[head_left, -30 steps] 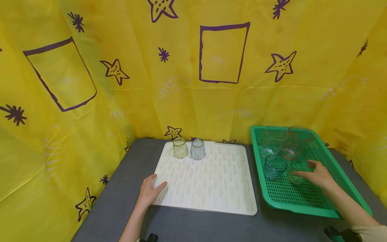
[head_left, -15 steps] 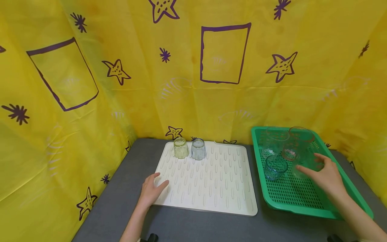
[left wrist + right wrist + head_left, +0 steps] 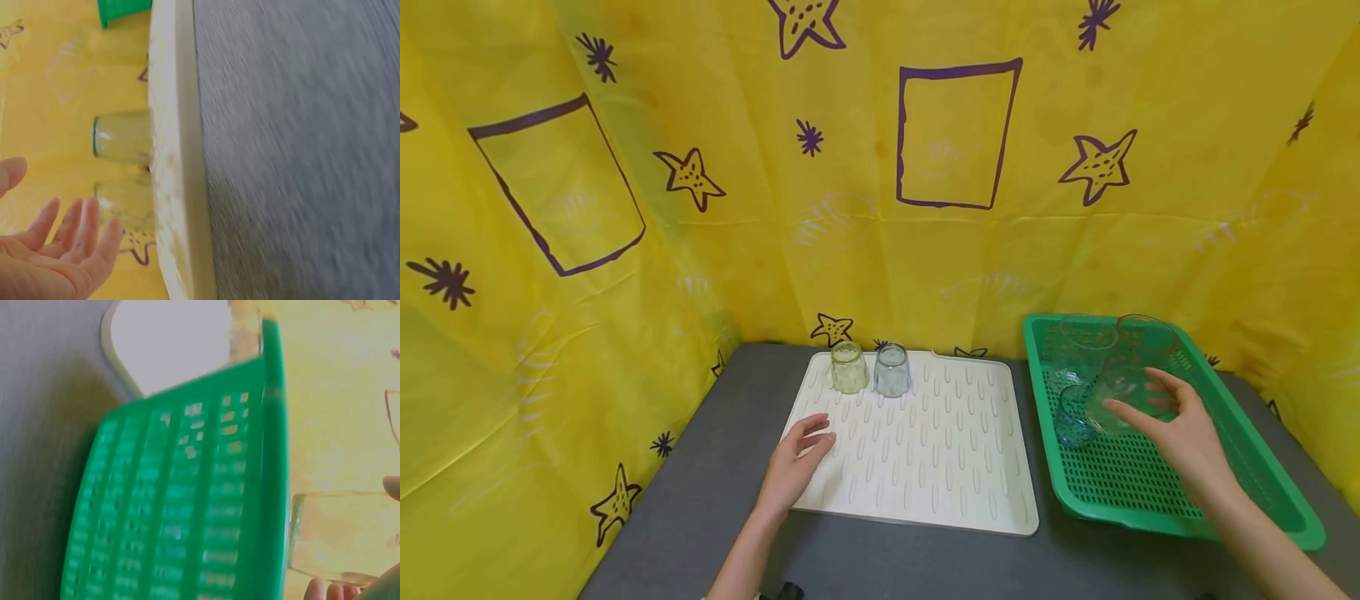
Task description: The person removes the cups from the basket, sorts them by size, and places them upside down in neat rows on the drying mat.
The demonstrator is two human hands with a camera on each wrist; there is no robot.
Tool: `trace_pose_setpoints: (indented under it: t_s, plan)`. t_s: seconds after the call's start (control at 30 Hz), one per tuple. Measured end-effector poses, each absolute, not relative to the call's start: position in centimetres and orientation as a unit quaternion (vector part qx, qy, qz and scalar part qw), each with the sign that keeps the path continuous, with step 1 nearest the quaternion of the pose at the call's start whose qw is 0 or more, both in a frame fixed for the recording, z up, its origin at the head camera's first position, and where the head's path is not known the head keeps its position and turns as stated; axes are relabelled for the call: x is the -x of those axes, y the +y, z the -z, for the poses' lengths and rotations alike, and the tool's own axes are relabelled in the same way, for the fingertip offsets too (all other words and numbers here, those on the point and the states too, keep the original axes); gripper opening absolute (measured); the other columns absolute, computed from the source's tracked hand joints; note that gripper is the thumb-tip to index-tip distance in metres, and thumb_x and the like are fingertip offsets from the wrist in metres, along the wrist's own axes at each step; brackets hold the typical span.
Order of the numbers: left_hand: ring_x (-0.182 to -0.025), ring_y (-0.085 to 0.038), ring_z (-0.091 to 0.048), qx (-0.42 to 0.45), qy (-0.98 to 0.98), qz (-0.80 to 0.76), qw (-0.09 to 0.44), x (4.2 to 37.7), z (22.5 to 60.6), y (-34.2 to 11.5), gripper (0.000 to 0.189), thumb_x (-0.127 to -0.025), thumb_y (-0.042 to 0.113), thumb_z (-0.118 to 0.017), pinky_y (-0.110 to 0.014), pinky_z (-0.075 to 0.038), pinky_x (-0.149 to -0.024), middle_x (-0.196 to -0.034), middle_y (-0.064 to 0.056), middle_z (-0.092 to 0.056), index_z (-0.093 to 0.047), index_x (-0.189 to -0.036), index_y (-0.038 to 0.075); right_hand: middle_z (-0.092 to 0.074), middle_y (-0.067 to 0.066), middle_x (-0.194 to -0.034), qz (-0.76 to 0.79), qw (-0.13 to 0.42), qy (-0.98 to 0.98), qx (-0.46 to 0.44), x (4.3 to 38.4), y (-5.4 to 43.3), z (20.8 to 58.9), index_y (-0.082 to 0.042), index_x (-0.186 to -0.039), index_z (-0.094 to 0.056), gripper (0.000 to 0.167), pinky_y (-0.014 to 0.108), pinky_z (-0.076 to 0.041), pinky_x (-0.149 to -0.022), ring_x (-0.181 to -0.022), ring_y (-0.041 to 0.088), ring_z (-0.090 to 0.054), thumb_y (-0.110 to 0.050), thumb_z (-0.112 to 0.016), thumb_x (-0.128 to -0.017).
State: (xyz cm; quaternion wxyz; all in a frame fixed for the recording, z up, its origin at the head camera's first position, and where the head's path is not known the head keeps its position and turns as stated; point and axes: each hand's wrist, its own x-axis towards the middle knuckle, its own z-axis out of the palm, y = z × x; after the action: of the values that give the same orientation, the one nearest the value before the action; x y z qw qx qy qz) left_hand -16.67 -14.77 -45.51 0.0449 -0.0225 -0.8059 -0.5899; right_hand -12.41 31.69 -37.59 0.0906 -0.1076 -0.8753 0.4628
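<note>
My right hand [image 3: 1187, 446] grips a clear, faintly green drinking glass [image 3: 1111, 404] by its sides, above the green basket [image 3: 1213, 527]. In the right wrist view that glass [image 3: 337, 534] shows past the basket's rim, between thumb and fingertips. A blue glass [image 3: 1072, 425] sits in the basket, partly behind the held one. My left hand [image 3: 795, 467] hovers over the left side of the white draining mat [image 3: 917, 467], fingers loosely bent around nothing. Toward the mat's back edge, a yellowish glass [image 3: 849, 369] and a pale blue glass [image 3: 892, 371] stand side by side, upside down.
Farther back in the basket stand a tall clear glass [image 3: 1078, 354] and a pink-rimmed glass [image 3: 1153, 333]. Mat and basket lie on a dark grey table [image 3: 880, 567]. A yellow curtain [image 3: 760, 250] encloses the back and left.
My right hand has lifted the clear glass off the basket floor and carried it leftward, in front of the blue glass. My left hand has shifted right and slightly up over the mat.
</note>
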Motion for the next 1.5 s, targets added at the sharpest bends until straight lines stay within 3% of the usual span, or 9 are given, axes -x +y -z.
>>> trace_pose_setpoints:
  t_s: [0.3, 0.47, 1.0, 1.2, 1.5]
  plan:
    - [-0.112, -0.028, -0.059, 0.075, -0.763, 0.642, -0.008, 15.9, 44.5, -12.2, 0.041, -0.093, 0.018, -0.067, -0.028, -0.048, -0.089, -0.127, -0.016, -0.059, -0.057, -0.13, 0.007, -0.037, 0.015, -0.139, -0.489, 0.057, -0.868, 0.062, 12.0, 27.6, 37.0, -0.011, -0.154, -0.023, 0.081, 0.04, -0.042, -0.074, -0.115, 0.028, -0.035, -0.039, -0.067, -0.092]
    - [-0.117, -0.033, -0.056, 0.107, -0.726, 0.677, -0.042, 15.6, 43.9, -10.7, 0.046, -0.09, 0.013, -0.069, -0.025, -0.049, -0.09, -0.128, -0.013, -0.058, -0.054, -0.133, 0.009, -0.037, 0.014, -0.139, -0.517, 0.043, -0.854, 0.035, 12.1, 25.4, 37.1, -0.014, -0.153, -0.025, 0.079, 0.033, -0.047, -0.077, -0.117, 0.025, -0.037, -0.037, -0.068, -0.091]
    - [-0.125, -0.034, -0.049, 0.185, -0.664, 0.715, -0.118, 15.4, 43.6, -7.3, 0.062, -0.086, 0.007, -0.073, -0.038, -0.045, -0.1, -0.136, -0.014, -0.052, -0.044, -0.141, 0.008, -0.043, 0.01, -0.128, -0.582, 0.006, -0.813, -0.006, 12.7, 19.9, 38.5, -0.018, -0.146, -0.037, 0.073, 0.033, -0.045, -0.084, -0.107, 0.024, -0.046, -0.029, -0.076, -0.085]
    - [-0.125, -0.031, -0.05, 0.207, -0.666, 0.706, -0.125, 15.4, 43.8, -6.3, 0.065, -0.085, 0.009, -0.075, -0.039, -0.045, -0.101, -0.136, -0.011, -0.052, -0.043, -0.141, 0.01, -0.044, 0.01, -0.128, -0.589, -0.003, -0.807, -0.027, 12.8, 18.3, 38.9, -0.019, -0.143, -0.042, 0.07, 0.033, -0.045, -0.08, -0.105, 0.027, -0.048, -0.025, -0.078, -0.083]
    - [-0.127, -0.029, -0.049, 0.243, -0.667, 0.694, -0.122, 15.4, 43.7, -5.1, 0.067, -0.083, 0.009, -0.077, -0.039, -0.043, -0.103, -0.137, -0.013, -0.051, -0.043, -0.142, 0.009, -0.049, 0.008, -0.126, -0.585, -0.015, -0.809, -0.051, 12.6, 16.7, 39.3, -0.021, -0.139, -0.047, 0.069, 0.042, -0.04, -0.088, -0.107, 0.025, -0.047, -0.025, -0.082, -0.079]
